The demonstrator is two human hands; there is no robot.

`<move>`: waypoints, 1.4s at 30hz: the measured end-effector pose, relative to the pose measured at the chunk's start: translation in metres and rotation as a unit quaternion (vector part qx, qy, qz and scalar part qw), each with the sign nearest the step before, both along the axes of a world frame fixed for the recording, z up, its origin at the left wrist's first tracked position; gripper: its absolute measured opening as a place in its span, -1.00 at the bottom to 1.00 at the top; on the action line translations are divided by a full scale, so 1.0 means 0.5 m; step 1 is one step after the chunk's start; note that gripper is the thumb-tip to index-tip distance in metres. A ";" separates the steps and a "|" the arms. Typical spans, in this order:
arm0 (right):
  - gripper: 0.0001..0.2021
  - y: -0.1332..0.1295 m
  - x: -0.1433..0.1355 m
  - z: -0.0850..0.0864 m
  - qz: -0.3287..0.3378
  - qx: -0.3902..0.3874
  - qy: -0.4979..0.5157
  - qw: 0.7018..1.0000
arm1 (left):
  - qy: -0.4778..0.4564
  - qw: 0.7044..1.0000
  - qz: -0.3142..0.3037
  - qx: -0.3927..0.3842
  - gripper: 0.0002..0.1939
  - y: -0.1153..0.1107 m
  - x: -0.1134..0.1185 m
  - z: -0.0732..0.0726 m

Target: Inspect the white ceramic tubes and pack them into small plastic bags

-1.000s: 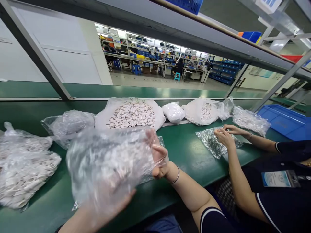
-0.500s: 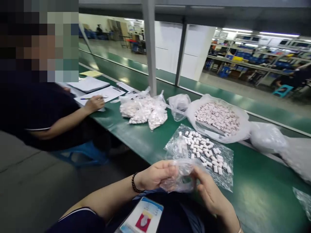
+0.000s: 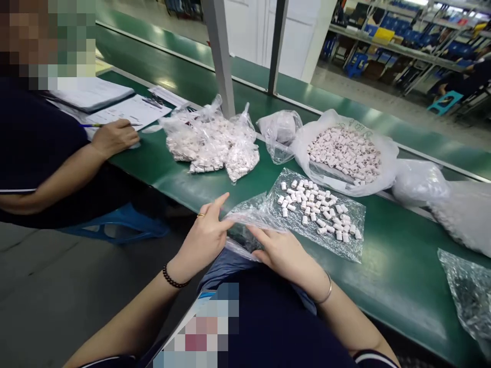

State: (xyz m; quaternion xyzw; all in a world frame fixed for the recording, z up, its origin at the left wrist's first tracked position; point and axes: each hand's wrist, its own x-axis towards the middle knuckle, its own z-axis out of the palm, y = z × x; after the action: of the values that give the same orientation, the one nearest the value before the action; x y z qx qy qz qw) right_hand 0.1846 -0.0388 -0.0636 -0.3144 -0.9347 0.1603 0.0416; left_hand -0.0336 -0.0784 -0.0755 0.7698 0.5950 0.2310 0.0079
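Note:
A clear plastic bag (image 3: 258, 210) is stretched between my two hands in front of my body, its mouth spread apart. My left hand (image 3: 207, 232) grips the left edge of the bag near the thumb, with the index finger pointing up and away. On the right side, my right hand (image 3: 284, 253) has its fingers in the bag's opening and the film drawn over them. Just beyond lie many short white cylindrical pieces (image 3: 312, 207), loose on a flat clear plastic sheet (image 3: 347, 250). No pieces can be made out inside the bag I hold.
Several filled, knotted bags (image 3: 213, 143) stand on the green table (image 3: 399, 291) at left. A large open bag (image 3: 387, 176) of pieces is behind the sheet, with more bags (image 3: 468, 214) at right. A co-worker's hand (image 3: 115, 137) holds a pen over papers. A metal post (image 3: 220, 56) rises behind.
My hands have spread apart and pulled the bag's mouth wider; it was bunched between my fingers before. My view has tipped downward. The loose pieces stay on the sheet.

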 end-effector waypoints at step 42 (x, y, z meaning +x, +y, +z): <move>-0.93 0.148 0.065 -0.063 -0.274 -0.021 0.044 0.961 | -0.179 0.915 -0.053 -0.358 -0.16 0.116 -0.065 0.051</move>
State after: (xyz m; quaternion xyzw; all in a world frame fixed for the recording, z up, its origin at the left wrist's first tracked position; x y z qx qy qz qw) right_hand 0.2171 0.0354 -0.0950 -0.5516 -0.8065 0.1767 0.1185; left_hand -0.0658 -0.0205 -0.0502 0.6916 0.5850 0.1356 0.4013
